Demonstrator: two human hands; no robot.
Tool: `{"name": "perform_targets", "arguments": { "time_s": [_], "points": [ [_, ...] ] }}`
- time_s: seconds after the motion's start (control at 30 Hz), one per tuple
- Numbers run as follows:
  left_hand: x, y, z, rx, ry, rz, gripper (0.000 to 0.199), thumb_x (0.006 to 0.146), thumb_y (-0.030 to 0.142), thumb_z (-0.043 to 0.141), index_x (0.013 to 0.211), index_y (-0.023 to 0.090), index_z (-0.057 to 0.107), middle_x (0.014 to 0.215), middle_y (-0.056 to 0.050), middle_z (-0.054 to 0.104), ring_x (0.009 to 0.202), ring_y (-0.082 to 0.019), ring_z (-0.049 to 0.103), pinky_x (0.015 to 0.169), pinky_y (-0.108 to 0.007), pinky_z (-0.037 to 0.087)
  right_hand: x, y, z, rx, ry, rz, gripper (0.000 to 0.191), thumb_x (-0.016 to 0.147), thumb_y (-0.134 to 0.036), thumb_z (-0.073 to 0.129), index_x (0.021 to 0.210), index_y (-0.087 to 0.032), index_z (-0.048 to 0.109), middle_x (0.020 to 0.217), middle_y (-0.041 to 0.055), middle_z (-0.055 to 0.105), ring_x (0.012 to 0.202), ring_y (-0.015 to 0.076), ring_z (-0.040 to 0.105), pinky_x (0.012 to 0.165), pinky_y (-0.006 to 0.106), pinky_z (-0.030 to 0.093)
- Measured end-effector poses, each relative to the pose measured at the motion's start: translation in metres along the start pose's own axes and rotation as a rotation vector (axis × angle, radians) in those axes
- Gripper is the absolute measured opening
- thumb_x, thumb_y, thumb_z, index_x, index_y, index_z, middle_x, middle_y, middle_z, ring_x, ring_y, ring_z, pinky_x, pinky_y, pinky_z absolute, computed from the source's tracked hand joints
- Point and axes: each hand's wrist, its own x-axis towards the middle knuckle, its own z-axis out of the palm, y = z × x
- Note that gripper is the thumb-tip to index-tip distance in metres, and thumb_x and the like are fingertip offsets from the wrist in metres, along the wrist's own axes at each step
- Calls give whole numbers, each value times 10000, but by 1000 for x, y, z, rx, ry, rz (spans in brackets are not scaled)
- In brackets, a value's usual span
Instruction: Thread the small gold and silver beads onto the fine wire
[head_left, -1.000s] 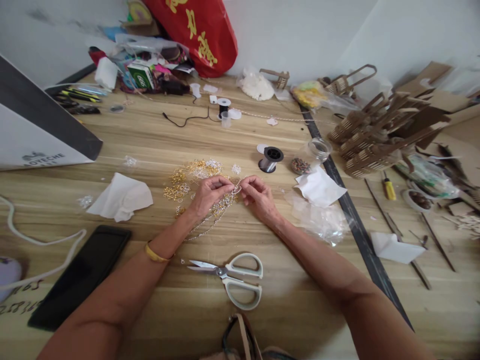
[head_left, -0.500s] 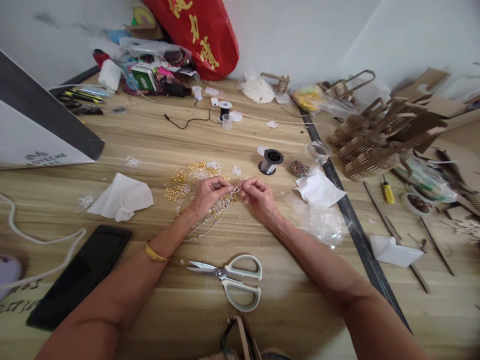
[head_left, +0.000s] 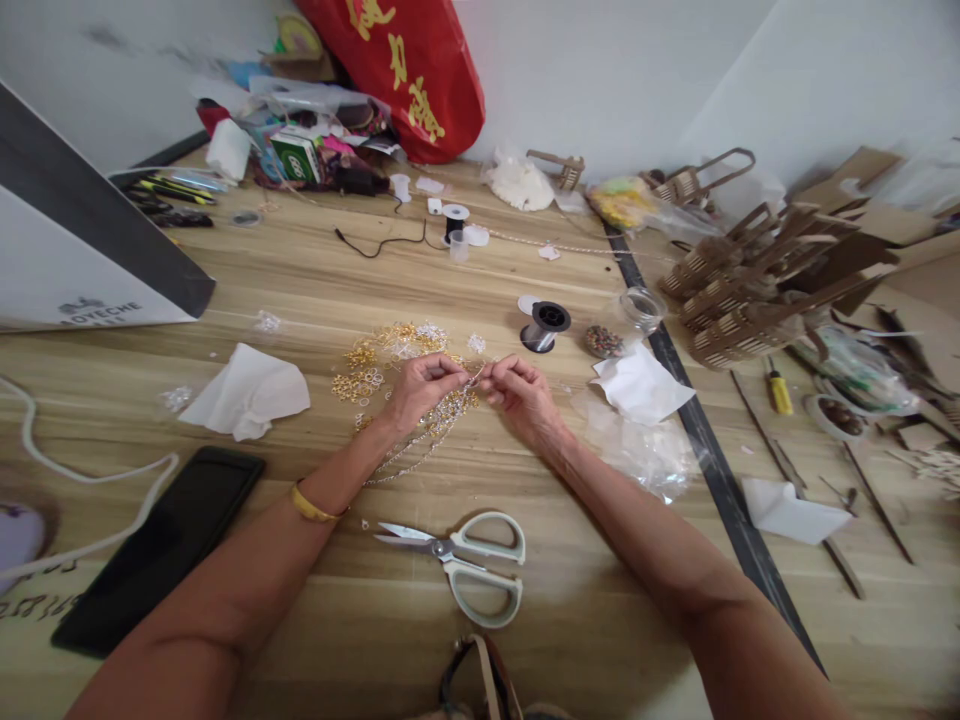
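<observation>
Between my two hands runs a thin silver chain [head_left: 474, 376], a short stretch of it visible at the fingertips. My left hand [head_left: 424, 388] is closed in a pinch on one side of it. Facing it, my right hand [head_left: 523, 396] is pinched too, its fingertips at the chain's other side; any smaller part there is too tiny to make out. Silver chain strands [head_left: 420, 450] trail on the table under my left hand. Just beyond lie gold rings and findings [head_left: 360, 382] in a loose pile. White-handled scissors [head_left: 465, 560] rest partly open, nearer my body.
A wire spool [head_left: 545, 326], a glass jar [head_left: 639, 308] and crumpled white paper [head_left: 643, 384] lie right of my hands. Another paper [head_left: 247, 392] and a black phone [head_left: 157, 550] are at left. Small woven baskets [head_left: 739, 285] crowd the right, beyond a black strip [head_left: 712, 470].
The view has shifted slightly, so the table's things sit a little further right. Both hands keep their pinch at nearly the same spot, with slight finger movement at the chain.
</observation>
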Motion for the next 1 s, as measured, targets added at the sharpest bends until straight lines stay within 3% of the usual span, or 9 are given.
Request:
{"name": "perform_targets", "arguments": {
  "time_s": [0.17,0.4,0.7,1.0],
  "points": [
    [-1,0,0,-37,-8,-4,219,648,333,745,692,149,635,499,61,501,427,-47,333,412,-209,242,1,3,-4,-89,-33,15,196,720,-283,785,742,-170,627,775,10,685,637,90,631,525,166,520],
    [2,-3,2,12,-41,141,236,688,367,726,686,148,638,552,29,568,505,-80,458,481,-207,363,1,7,-5,-192,-106,30,207,746,-307,765,791,-160,627,734,4,668,595,88,615,505,181,512],
    [2,-11,-1,218,-66,275,225,814,361,631,757,144,654,662,-7,642,610,-117,576,594,-219,447,3,8,-6,-233,-80,118,296,674,-342,810,827,-146,650,664,-21,642,498,64,545,481,199,482],
    [-1,-15,-1,428,-45,357,225,860,372,583,828,165,664,685,-16,668,605,-121,595,588,-214,443,3,7,-6,-274,-164,137,288,680,-358,797,818,-138,672,660,-14,642,483,54,513,472,196,475]
  ]
}}
